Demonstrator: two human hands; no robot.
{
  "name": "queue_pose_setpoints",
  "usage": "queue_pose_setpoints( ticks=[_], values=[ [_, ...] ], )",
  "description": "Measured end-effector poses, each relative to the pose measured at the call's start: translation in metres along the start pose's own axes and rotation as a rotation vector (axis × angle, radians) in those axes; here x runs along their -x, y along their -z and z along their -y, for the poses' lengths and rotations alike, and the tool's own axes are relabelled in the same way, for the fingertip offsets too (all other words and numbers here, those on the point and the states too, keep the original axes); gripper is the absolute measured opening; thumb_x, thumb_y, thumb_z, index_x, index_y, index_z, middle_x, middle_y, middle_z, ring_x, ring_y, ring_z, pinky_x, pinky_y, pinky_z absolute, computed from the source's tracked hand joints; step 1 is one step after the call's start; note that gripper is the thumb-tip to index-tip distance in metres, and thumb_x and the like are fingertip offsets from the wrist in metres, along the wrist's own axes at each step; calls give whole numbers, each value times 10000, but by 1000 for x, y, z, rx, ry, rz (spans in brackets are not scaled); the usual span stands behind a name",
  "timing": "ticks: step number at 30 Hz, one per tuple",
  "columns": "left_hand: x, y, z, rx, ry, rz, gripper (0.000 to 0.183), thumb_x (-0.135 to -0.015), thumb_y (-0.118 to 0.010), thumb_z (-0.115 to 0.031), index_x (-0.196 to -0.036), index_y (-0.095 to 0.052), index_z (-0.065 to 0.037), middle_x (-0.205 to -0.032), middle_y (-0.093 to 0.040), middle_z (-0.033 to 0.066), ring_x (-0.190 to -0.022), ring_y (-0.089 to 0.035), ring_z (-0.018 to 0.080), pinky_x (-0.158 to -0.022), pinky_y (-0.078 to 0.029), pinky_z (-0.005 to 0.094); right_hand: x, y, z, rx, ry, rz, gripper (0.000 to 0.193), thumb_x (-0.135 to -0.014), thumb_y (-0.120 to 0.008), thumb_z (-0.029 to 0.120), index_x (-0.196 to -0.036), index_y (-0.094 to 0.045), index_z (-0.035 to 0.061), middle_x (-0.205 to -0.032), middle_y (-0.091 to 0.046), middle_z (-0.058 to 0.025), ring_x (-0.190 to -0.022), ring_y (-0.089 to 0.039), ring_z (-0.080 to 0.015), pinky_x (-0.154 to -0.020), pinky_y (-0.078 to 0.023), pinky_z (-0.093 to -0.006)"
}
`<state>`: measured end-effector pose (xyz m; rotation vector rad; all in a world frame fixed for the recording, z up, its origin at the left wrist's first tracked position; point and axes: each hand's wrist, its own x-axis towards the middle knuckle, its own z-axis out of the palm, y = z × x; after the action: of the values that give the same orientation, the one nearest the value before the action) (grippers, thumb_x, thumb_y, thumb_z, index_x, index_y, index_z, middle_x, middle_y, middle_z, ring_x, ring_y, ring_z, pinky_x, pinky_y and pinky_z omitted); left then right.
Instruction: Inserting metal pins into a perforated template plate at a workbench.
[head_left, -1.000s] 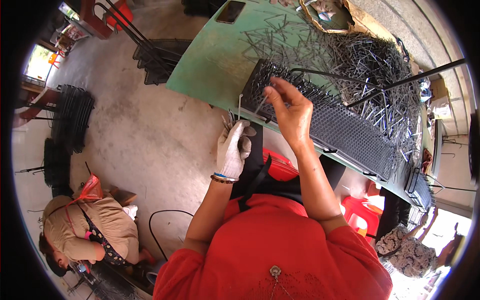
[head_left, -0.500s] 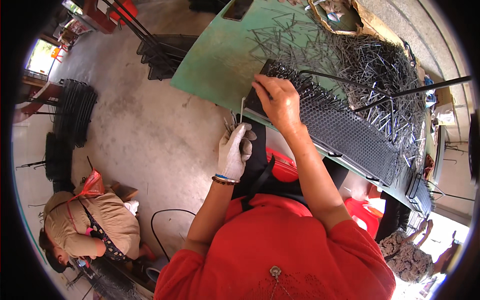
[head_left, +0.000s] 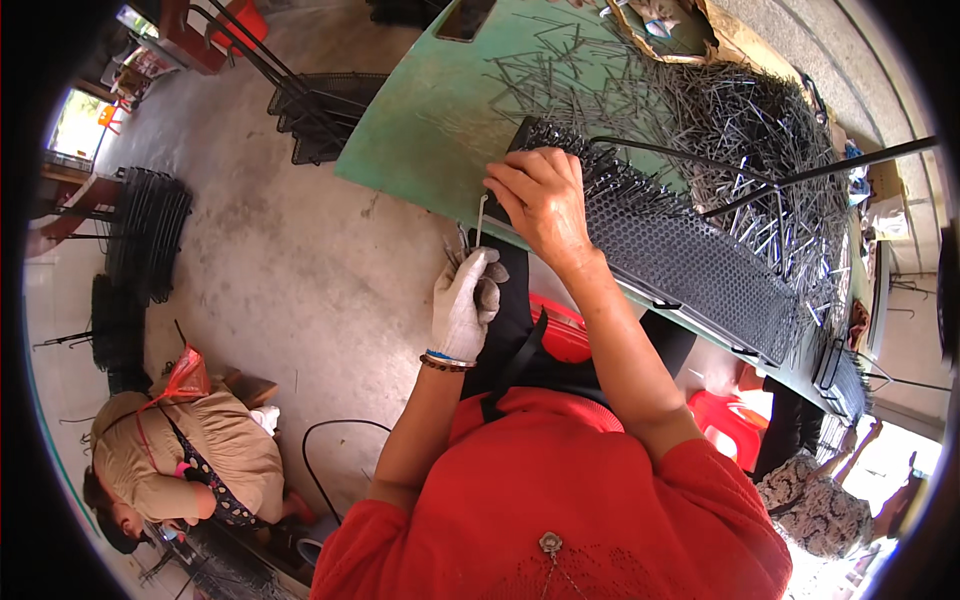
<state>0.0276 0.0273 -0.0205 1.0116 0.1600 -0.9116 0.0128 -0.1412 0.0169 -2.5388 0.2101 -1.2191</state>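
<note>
My left hand (head_left: 464,310), in a pale work glove, is closed around several thin metal hooks. One hook (head_left: 481,222) with a bent tip sticks up from its fingers. My bare right hand (head_left: 545,205) lies over the left end of a black perforated metal panel (head_left: 690,255). Its fingers are curled, and the fingertips come close to the raised hook; what they pinch, if anything, is hidden. Crowded dark hooks (head_left: 625,182) stand in the panel's far rows, while the near part shows bare holes. A black bent rod (head_left: 690,155) passes above the panel.
On the green table (head_left: 420,130) lies a large heap of loose metal hooks (head_left: 760,130), beside a torn brown sack (head_left: 735,35). Black mesh racks (head_left: 320,110) stand beyond the table's left edge. One person (head_left: 200,450) bends at lower left; another (head_left: 815,505) is at lower right.
My right hand has shifted slightly left along the panel's end, its fingertips nearer the raised hook. My left hand keeps its grip on the hooks, and the whole view has shifted slightly.
</note>
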Motion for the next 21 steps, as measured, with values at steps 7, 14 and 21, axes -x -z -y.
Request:
queue_pose_setpoints(
  ticks=[7, 14, 21],
  values=[
    [7, -4, -3, -25, 16, 76, 124, -950, -618, -209, -963, -635, -87, -743, -658, 24, -469, -501, 21, -370, -305, 167, 1, 31, 18, -301, -296, 116, 230, -820, -762, 146, -1008, -717, 20, -882, -690, -79, -811, -626, -192, -738, -493, -331],
    [11, -20, -6, -56, 84, 203, 145, -973, -582, -189, -1047, -625, -71, -761, -661, 19, -480, -505, 18, -376, -307, 166, 16, 40, 15, -718, -810, 105, 179, -905, -688, 62, -1062, -688, -26, -881, -708, -37, -797, -642, -92, -729, -524, -239],
    [14, -17, 0, -93, 185, 249, 205, -997, -522, -185, -1109, -616, -42, -816, -659, 29, -517, -512, 21, -402, -329, 166, -2, 28, -1, -282, -385, -107, 157, -868, -705, 31, -1024, -701, 10, -888, -708, -91, -753, -653, -139, -708, -524, -269]
  ],
)
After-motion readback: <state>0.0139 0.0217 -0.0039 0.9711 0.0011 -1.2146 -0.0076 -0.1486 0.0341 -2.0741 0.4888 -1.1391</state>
